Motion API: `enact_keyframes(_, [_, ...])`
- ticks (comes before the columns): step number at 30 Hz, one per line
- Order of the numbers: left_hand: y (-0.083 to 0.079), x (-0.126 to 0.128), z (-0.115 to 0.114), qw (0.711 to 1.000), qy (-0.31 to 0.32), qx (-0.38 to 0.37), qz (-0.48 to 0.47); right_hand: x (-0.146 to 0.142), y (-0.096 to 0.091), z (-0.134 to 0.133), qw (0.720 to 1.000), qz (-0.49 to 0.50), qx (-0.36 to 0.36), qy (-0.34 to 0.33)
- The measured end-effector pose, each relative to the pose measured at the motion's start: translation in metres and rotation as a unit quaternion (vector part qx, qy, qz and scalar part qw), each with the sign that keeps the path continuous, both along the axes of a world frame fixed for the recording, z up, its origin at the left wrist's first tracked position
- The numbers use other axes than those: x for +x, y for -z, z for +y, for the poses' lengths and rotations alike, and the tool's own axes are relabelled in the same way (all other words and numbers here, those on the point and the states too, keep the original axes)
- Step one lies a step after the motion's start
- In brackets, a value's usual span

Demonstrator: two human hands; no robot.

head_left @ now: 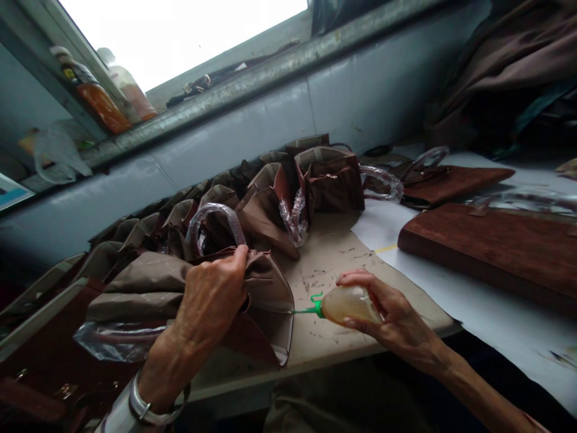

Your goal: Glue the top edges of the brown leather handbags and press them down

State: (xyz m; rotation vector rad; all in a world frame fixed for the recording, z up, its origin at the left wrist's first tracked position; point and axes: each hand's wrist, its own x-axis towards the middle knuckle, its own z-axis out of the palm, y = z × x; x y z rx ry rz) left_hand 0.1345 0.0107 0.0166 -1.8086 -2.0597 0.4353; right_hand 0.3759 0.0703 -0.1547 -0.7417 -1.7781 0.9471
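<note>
As left hand (210, 300) clasps bag (144, 279), right hand (396, 319) holds bottle (345, 304)

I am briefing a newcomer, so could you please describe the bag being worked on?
A row of open brown bags runs along the grey wall under the window. At its near end, on the beige worktop, lies the bag in question. It alone is gripped by the left hand, with the green nozzle of the squeeze bottle in the right hand at its rim.
</note>
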Motion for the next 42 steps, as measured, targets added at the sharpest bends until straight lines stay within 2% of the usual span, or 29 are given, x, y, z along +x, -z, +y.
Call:
enact_keyframes(6, [0.005,0.001,0.001,1.0,0.001,0.01,-0.016,-0.005,0.009,0.013,1.0,-0.003,-0.009,0.005])
enact_keyframes(16, [0.007,0.0,-0.002,0.999,-0.003,-0.002,-0.033,-0.016,0.006,0.02,0.998,-0.049,0.047,0.001])
enact_keyframes(24, [0.006,0.002,-0.004,0.999,-0.01,-0.014,-0.045,-0.018,0.009,0.019,0.996,-0.066,0.061,-0.024])
enact_keyframes(33, [0.006,0.005,0.001,0.997,-0.014,-0.018,-0.073,-0.02,0.006,0.02,0.996,-0.075,0.051,-0.023])
enact_keyframes(42, [0.008,0.007,0.003,0.998,-0.016,-0.011,-0.06,-0.016,0.013,0.017,0.998,-0.064,0.015,-0.011])
